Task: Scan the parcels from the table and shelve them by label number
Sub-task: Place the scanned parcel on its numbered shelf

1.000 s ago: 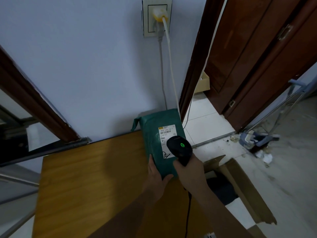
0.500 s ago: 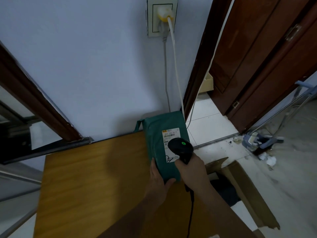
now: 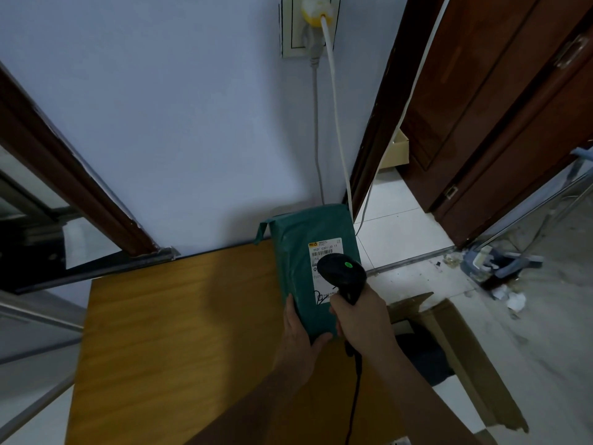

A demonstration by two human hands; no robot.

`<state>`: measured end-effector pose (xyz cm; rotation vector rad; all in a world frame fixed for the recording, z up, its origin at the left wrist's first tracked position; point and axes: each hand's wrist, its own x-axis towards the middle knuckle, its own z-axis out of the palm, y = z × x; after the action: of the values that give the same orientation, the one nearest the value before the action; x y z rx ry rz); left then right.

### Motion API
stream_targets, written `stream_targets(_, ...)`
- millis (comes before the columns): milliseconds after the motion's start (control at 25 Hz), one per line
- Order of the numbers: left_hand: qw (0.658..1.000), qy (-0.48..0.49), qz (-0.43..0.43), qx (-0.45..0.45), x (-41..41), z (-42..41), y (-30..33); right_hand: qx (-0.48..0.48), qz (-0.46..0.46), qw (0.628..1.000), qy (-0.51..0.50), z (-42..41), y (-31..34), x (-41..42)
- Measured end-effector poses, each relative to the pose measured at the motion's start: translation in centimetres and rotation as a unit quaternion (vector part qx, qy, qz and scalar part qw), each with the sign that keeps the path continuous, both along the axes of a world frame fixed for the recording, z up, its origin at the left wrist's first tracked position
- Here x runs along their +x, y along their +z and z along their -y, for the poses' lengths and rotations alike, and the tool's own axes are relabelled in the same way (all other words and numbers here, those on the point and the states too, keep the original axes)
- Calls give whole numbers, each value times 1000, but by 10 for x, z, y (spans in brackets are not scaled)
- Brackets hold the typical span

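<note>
Green poly-wrapped parcel (image 3: pixel 298 268), likely soft, light, slippery; gripped at near corner by left hand (image 3: pixel 300 335); right hand (image 3: pixel 361 319) clutching scanner (image 3: pixel 341 273) above label (image 3: pixel 324 255).

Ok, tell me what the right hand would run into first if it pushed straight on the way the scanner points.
Most likely the white label on the green parcel: the right hand holds the scanner just above it, aimed down and forward. The depth of the gap is unclear.

Scanner (image 3: pixel 342 275) hides part of the label (image 3: pixel 324 252) — its small print unreadable.
</note>
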<state>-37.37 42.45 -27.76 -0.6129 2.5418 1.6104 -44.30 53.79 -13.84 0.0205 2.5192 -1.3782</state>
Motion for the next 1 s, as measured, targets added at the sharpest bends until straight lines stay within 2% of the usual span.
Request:
stream_targets(280,999,1,-3,46,-1,6,0,-38,1,993,-115,-34,-6,-26)
stream_targets(400,997,28,12,76,-9,14,0,-26,28,995,-94,-46,-15,-41)
stream_targets(600,990,46,31,128,-19,27,-15,-43,165,985,-19,-50,-38,-47)
stream_targets(880,982,18,53,181,-14,33,-27,-47,167,985,-13,-39,-52,-44)
stream_targets(1000,983,57,41,171,-5,45,-18,-67,174,982,-17,-27,-44,-26)
